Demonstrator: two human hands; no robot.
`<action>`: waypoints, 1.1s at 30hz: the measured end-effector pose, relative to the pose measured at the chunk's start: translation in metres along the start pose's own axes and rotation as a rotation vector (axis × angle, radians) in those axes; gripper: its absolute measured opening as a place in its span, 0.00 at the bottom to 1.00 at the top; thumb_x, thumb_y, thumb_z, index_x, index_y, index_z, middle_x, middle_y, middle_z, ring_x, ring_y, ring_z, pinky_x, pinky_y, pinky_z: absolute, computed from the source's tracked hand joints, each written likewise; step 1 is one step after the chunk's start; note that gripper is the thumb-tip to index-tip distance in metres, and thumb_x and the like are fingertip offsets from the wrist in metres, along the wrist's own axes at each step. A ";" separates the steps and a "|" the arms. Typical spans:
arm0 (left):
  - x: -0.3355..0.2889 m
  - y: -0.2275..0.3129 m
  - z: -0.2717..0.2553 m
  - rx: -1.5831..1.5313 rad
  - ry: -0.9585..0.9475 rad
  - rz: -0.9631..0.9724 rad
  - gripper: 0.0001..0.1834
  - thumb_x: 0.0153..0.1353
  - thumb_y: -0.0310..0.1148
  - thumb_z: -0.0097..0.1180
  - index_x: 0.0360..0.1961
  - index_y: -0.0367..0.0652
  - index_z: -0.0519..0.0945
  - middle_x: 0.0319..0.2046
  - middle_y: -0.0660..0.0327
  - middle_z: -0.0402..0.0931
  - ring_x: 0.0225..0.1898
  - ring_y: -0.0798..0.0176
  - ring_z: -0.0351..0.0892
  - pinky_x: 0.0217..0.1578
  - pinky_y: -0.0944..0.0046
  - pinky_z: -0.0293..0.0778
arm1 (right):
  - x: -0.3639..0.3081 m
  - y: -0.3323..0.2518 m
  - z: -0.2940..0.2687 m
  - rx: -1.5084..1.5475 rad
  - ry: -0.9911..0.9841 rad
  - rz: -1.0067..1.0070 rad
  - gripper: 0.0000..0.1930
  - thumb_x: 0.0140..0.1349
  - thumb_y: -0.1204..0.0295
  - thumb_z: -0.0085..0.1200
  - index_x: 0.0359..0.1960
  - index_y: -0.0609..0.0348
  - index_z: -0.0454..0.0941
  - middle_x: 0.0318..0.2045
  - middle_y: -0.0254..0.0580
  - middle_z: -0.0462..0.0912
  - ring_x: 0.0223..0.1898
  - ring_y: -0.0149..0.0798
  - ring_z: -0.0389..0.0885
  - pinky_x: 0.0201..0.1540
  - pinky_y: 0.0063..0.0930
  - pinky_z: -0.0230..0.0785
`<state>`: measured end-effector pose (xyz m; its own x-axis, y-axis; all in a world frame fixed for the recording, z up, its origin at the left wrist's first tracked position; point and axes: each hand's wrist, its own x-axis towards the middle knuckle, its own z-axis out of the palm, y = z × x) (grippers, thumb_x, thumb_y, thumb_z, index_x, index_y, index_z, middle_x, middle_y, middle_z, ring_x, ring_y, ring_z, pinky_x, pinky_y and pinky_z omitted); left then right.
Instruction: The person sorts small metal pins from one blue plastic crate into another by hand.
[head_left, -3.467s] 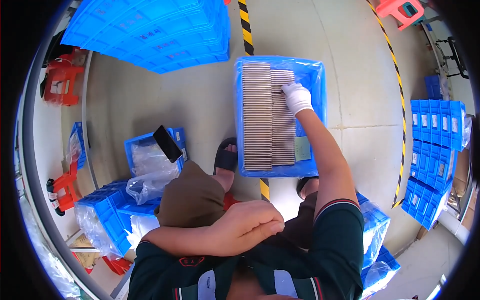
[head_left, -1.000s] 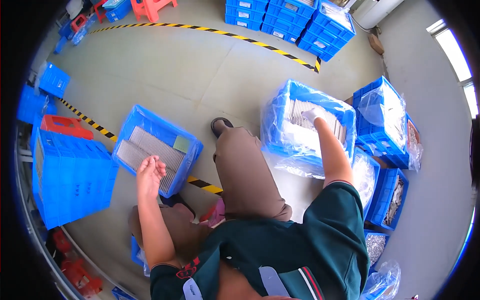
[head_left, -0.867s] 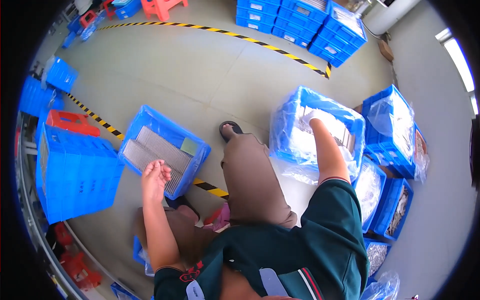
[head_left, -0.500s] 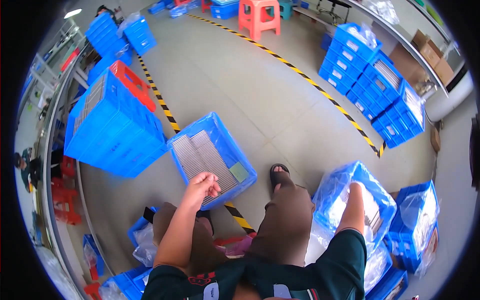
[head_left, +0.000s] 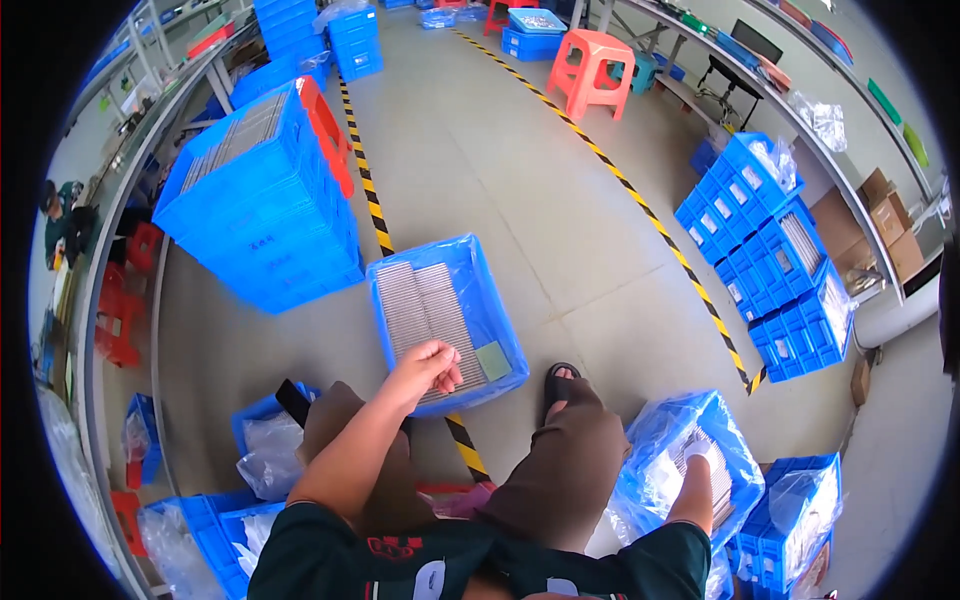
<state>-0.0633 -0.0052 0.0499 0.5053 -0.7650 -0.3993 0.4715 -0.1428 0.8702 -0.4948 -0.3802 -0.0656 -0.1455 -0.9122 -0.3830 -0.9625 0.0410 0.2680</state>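
Note:
My left hand hovers over the near edge of a blue plastic crate on the floor in front of me. Its fingers are curled together, and whatever they may hold is too small to make out. Tight rows of thin, pale strip-like pieces fill much of that crate, with a small green card at one corner. My right hand reaches down into a second blue crate, lined with clear plastic, at my right. It touches similar rows of pieces there; its fingers are hidden.
Tall stacks of blue crates stand at left and right. More bagged crates sit beside my right arm. Yellow-black tape marks the floor. A red stool stands ahead; a person sits far left.
The whole view has shifted, showing more of the room ahead. My left hand stays curled over the front crate, and my right hand remains inside the right crate.

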 end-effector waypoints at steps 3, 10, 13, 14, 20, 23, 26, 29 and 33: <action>-0.004 0.001 -0.001 0.037 0.009 0.036 0.11 0.62 0.35 0.40 0.33 0.39 0.70 0.22 0.60 0.73 0.22 0.71 0.70 0.24 0.72 0.68 | -0.019 -0.004 -0.038 -0.295 -0.114 -0.150 0.23 0.61 0.55 0.29 0.49 0.52 0.71 0.51 0.47 0.69 0.52 0.43 0.68 0.51 0.33 0.62; 0.005 -0.001 0.004 0.096 -0.028 0.067 0.11 0.63 0.35 0.40 0.33 0.39 0.70 0.22 0.59 0.72 0.21 0.71 0.70 0.24 0.73 0.68 | -0.015 0.012 -0.020 -0.300 -0.001 -0.182 0.24 0.60 0.53 0.30 0.48 0.52 0.71 0.50 0.47 0.70 0.52 0.43 0.68 0.52 0.34 0.61; -0.005 -0.004 -0.002 0.086 0.016 0.063 0.11 0.62 0.36 0.40 0.33 0.39 0.70 0.22 0.60 0.73 0.21 0.72 0.70 0.23 0.73 0.68 | -0.010 0.012 -0.012 -0.305 0.032 -0.235 0.24 0.60 0.53 0.30 0.48 0.53 0.71 0.49 0.47 0.70 0.52 0.43 0.68 0.52 0.35 0.61; -0.006 -0.007 -0.003 0.063 0.024 0.061 0.11 0.62 0.36 0.40 0.33 0.39 0.71 0.22 0.60 0.73 0.21 0.72 0.70 0.23 0.74 0.68 | -0.010 0.013 -0.009 -0.303 0.040 -0.243 0.24 0.60 0.52 0.30 0.48 0.53 0.71 0.49 0.47 0.71 0.52 0.43 0.68 0.52 0.35 0.61; -0.004 -0.006 -0.009 0.054 0.039 0.105 0.11 0.62 0.36 0.41 0.32 0.40 0.71 0.23 0.61 0.72 0.21 0.73 0.69 0.24 0.74 0.67 | -0.002 0.023 0.009 -0.332 0.082 -0.258 0.25 0.60 0.51 0.31 0.47 0.53 0.72 0.48 0.47 0.71 0.53 0.43 0.68 0.52 0.36 0.61; -0.009 0.001 -0.009 -0.035 0.039 0.116 0.10 0.61 0.35 0.42 0.32 0.40 0.72 0.22 0.62 0.72 0.21 0.73 0.68 0.24 0.74 0.66 | 0.000 0.022 0.003 -0.334 -0.065 -0.164 0.23 0.62 0.56 0.28 0.53 0.52 0.66 0.54 0.46 0.65 0.53 0.45 0.67 0.55 0.34 0.58; -0.004 0.015 -0.002 -0.146 -0.038 0.131 0.10 0.61 0.35 0.43 0.31 0.40 0.72 0.22 0.63 0.72 0.21 0.73 0.67 0.25 0.73 0.66 | 0.033 0.057 0.007 -0.669 0.228 -0.740 0.23 0.62 0.63 0.25 0.58 0.58 0.56 0.57 0.47 0.60 0.47 0.48 0.72 0.44 0.38 0.67; -0.004 0.019 -0.007 -0.255 -0.083 0.137 0.09 0.60 0.35 0.44 0.32 0.40 0.73 0.22 0.64 0.71 0.21 0.72 0.67 0.26 0.72 0.66 | -0.016 -0.001 -0.047 1.025 0.024 -0.229 0.15 0.54 0.61 0.51 0.22 0.61 0.74 0.11 0.35 0.69 0.09 0.29 0.64 0.10 0.23 0.55; -0.008 0.020 -0.012 -0.399 -0.190 0.175 0.10 0.59 0.36 0.46 0.32 0.40 0.73 0.22 0.64 0.71 0.22 0.72 0.67 0.26 0.72 0.66 | -0.157 -0.091 -0.146 1.243 -0.228 -0.628 0.09 0.57 0.67 0.48 0.27 0.60 0.74 0.11 0.28 0.66 0.09 0.21 0.58 0.11 0.14 0.45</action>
<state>-0.0494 0.0055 0.0672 0.4786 -0.8625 -0.1642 0.6504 0.2226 0.7263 -0.3509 -0.3003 0.0994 0.4592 -0.8325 -0.3099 -0.4332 0.0947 -0.8963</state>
